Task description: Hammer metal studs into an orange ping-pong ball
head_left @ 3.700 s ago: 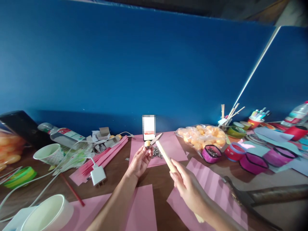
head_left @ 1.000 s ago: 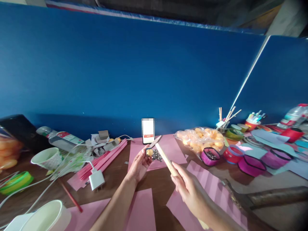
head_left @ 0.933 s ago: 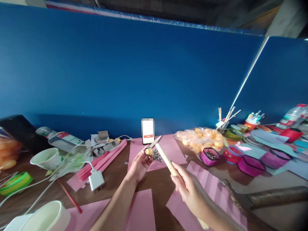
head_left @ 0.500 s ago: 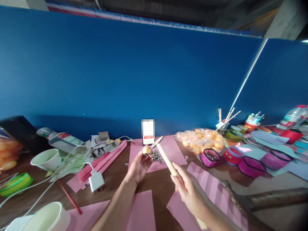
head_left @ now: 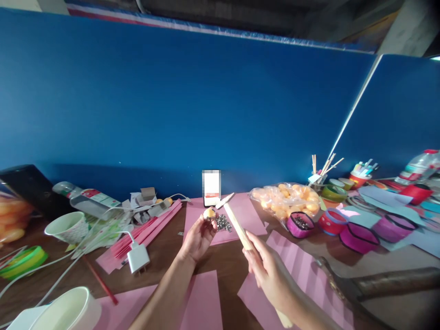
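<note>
Pinched in the fingertips of my left hand (head_left: 198, 239) is a small orange-yellow ball (head_left: 209, 213) with dark metallic bits along its lower side. My right hand (head_left: 264, 263) is wrapped around the pale wooden handle of a hammer (head_left: 237, 223). The hammer's narrow head points left, just right of the ball and apart from it. A small heap of shiny metal pieces (head_left: 224, 223) lies on a pink paper sheet (head_left: 244, 208) beside my left fingers; their exact kind is too small to tell.
A clear bag of orange balls (head_left: 287, 199) lies to the right, near a purple container (head_left: 300, 224) of small metal pieces. A phone-like device (head_left: 212, 188) stands behind the hands. On the left are a charger (head_left: 138, 257) with cables, a paper cup (head_left: 67, 229) and a plastic bottle (head_left: 92, 200).
The ball in my left hand has turned slightly, showing more dark bits underneath. The hammer has risen very slightly; both grips stay the same.
</note>
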Demonstrator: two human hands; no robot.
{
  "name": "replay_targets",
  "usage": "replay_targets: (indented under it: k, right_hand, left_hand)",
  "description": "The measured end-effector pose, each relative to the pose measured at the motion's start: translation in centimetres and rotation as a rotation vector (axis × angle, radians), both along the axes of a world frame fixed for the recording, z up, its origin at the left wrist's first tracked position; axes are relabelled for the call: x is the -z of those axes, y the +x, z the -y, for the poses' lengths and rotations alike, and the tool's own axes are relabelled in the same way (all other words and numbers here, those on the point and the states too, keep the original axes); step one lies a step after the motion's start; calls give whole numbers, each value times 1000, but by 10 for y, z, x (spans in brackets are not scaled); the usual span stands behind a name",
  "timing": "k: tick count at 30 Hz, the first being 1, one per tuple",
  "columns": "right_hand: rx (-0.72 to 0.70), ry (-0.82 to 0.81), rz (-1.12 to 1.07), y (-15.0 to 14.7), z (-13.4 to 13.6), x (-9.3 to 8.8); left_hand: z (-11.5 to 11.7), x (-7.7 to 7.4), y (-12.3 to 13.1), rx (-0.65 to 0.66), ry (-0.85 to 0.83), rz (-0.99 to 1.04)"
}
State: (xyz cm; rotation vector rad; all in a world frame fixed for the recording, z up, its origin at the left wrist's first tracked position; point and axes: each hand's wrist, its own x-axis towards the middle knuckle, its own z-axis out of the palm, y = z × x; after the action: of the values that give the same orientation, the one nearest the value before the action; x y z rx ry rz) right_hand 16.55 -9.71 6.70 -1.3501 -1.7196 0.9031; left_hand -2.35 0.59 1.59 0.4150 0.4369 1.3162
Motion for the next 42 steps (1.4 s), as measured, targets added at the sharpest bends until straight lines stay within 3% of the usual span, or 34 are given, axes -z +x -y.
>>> replay_targets:
  k: [7,13,19,26,31,35,39,42]
  right_hand:
    - [-18,-2,25,-1,2,-1]
    - [86,201,258,23,-15,-6]
    - [228,217,711,46,-50,13]
    - [345,148,872,42,-78,32]
    - [324,161,966,43,-82,36]
    - [301,270,933,42,-78,31]
    - [146,395,790,27,-78,29]
    - [69,358,702,8,-83,35]
  left_hand:
    - [-3,2,-3,-31,-79,25]
    - [-7,5,-5,-74,-124,58]
    - [-13,10,-6,-89,-109,51]
    - [-10,12,-4,-100,-88,18]
    - [-9,9,-3,-90,-84,15]
    - [-9,8,-3,-94,-82,25]
    - [-9,6,-2,-104,-125,39]
    - [-9,5,-1,-115,-136,33]
